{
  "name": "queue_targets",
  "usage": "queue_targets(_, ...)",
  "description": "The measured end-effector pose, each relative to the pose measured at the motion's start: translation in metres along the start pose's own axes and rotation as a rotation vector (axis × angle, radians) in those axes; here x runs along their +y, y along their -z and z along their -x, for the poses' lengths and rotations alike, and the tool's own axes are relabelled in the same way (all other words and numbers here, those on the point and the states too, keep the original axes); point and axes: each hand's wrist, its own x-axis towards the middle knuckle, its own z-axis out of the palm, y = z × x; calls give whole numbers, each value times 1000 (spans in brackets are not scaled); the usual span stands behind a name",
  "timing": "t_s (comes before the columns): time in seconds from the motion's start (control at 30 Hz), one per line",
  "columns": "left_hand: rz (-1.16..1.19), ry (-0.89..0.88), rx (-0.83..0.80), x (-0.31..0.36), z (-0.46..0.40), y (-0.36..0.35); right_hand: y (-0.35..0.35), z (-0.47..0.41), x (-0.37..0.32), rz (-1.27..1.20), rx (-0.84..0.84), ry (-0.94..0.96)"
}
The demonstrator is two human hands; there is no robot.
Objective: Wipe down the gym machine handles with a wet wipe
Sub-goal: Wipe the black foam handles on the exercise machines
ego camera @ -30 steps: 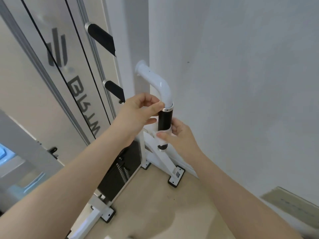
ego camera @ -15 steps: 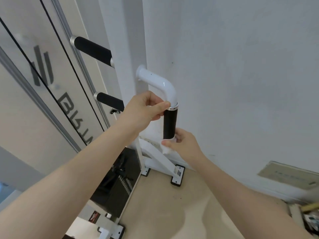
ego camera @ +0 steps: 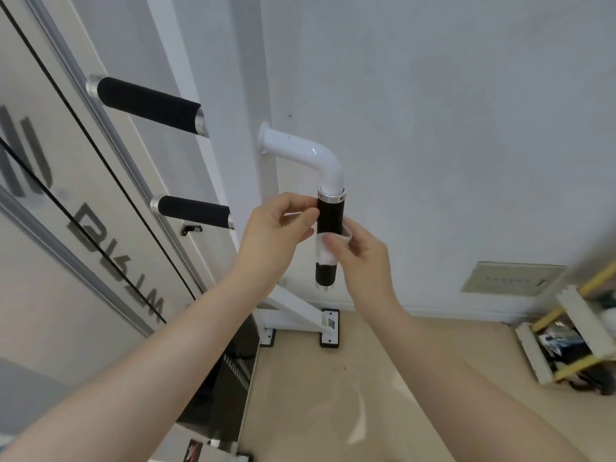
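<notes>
right hand (ego camera: pixel 361 258) wraps wipe (ego camera: pixel 325 251) round handle (ego camera: pixel 330 218) | left hand (ego camera: pixel 276 235) pinches handle top | palms hidden

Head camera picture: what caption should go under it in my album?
Right hand wraps a wet wipe around the black handle; left hand pinches its top.

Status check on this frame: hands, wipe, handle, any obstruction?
Right hand pressing wet wipe around the vertical black grip, mid-length. Left hand pinching the grip near its top collar. Nothing in the way.
</notes>
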Motion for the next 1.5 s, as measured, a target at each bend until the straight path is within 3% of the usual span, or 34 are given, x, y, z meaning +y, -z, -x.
queue_targets(0.1,2,-18,-45,0,3,4,-4,-2,-15,-33,61,121)
queue_targets(0.27,21,-35,-73,-1,8,7,-13,23,17,4,13,-285)
queue_targets(0.43,25,-55,-33,-3,12,0,-5,-15,-52,-298,-21,68)
queue_targets(0.5,11,-74,2,-3,12,-4,-3,-18,-44,-250,-67,97)
queue_targets(0.57,-30,-97,52,0,11,-7,3,-9,-7,-101,-118,-77)
queue_targets(0.67,-68,-83,95,5,8,-8,14,5,35,86,-332,-379)
queue_targets(0.7,-81,-94,91,5,8,-8,16,0,33,87,-350,-404)
queue_targets(0.9,-219,-143,49,4,11,-13,14,-36,-24,-201,-250,-135)
queue_targets(1.03,-276,-111,14,2,19,-15,20,-13,2,-87,-389,-424)
queue_targets(1.07,-275,-101,19,1,20,-17,22,-14,0,-105,-392,-425)
queue_targets(1.13,-210,-65,44,0,20,-20,25,-22,-16,-131,-327,-239)
queue_targets(1.27,12,41,16,3,19,-22,22,-26,-54,134,-80,439)
queue_targets(1.4,169,110,-73,0,26,-18,16,-37,-36,651,-238,1153)
queue_targets(1.5,203,218,28,-12,34,-11,21,-56,-9,1147,-235,1421)
